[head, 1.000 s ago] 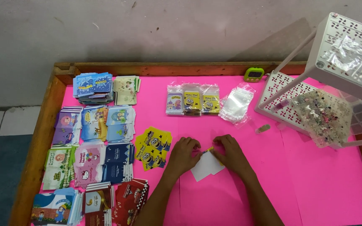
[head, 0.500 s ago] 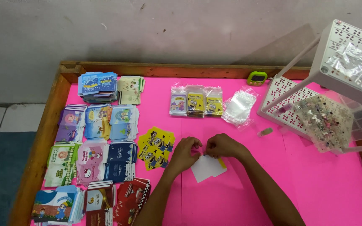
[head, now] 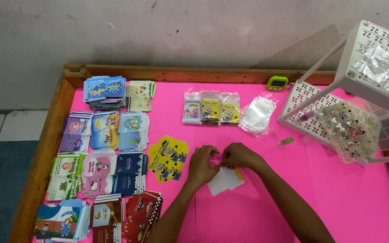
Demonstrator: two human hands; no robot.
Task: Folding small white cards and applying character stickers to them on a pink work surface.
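Both hands have drawn together since a second ago: then spread flat on the white sleeve (head: 223, 181), now the left hand (head: 202, 165) and right hand (head: 238, 155) meet fingertip to fingertip at its top edge, pinching it between them. Looks like work on the sleeve's flap or opening; the exact grip is too small to tell. A yellow card (head: 239, 174) edge pokes out at the sleeve's 3 o'clock side.

The sleeve lies on the pink table (head: 338, 198) at 6 o'clock of the hands, touching both, tilted. Yellow cards (head: 167, 157) just beside the left hand at 9 o'clock. Clear bags (head: 258, 114) and packed cards (head: 211, 108) at 12 o'clock, well apart. White rack (head: 374, 63) at 2 o'clock.
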